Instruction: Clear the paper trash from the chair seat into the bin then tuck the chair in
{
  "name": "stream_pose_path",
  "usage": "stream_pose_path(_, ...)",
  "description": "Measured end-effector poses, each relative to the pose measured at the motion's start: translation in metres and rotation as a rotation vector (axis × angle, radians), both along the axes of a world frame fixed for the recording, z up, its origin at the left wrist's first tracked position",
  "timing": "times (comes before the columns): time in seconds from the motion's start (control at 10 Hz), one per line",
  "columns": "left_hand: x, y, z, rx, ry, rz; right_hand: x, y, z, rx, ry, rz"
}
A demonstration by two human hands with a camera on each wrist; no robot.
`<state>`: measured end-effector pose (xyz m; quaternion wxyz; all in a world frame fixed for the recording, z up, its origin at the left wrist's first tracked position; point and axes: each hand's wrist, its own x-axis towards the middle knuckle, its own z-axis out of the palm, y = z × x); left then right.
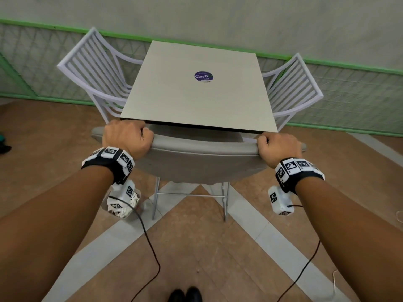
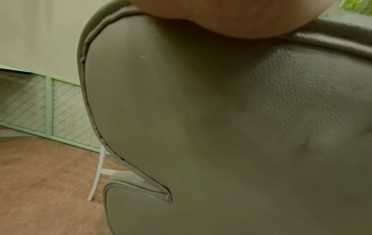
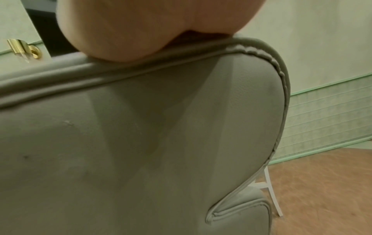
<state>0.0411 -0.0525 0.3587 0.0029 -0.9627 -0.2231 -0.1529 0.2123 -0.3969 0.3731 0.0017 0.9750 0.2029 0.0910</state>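
Note:
A grey padded chair (image 1: 200,162) stands in front of me, its seat mostly hidden beneath the square table (image 1: 196,99). My left hand (image 1: 128,136) grips the left end of the backrest's top edge. My right hand (image 1: 277,144) grips the right end, fingers curled over the rim. The left wrist view shows my palm (image 2: 231,17) pressed on the backrest (image 2: 221,119). In the right wrist view the palm (image 3: 141,27) sits on the piped top edge (image 3: 161,135). A small bin (image 1: 135,199) with crumpled white paper sits on the floor at the left, partly hidden by my wrist camera.
White slatted chairs stand at the table's left (image 1: 93,68) and right (image 1: 292,88) sides. A green-framed mesh fence (image 1: 349,94) runs behind them. Black cables (image 1: 150,243) trail over the patterned floor, and my shoes (image 1: 185,294) are at the bottom edge.

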Motion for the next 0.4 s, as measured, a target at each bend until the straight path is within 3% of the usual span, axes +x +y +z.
stream_pose_path(0.2, -0.026, -0.013, -0.003, -0.067, -0.048, -0.032, -0.030, -0.013, -0.005, 0.204, 0.032, 0.153)
stream_pose_path(0.3, -0.061, -0.031, -0.015, -0.124, -0.093, -0.070, -0.079, -0.028, -0.020, 0.363, 0.030, 0.201)
stream_pose_path(0.4, -0.126, -0.048, -0.056, -0.294, -0.035, -0.049, -0.143, -0.066, -0.078, 0.328, 0.346, 0.200)
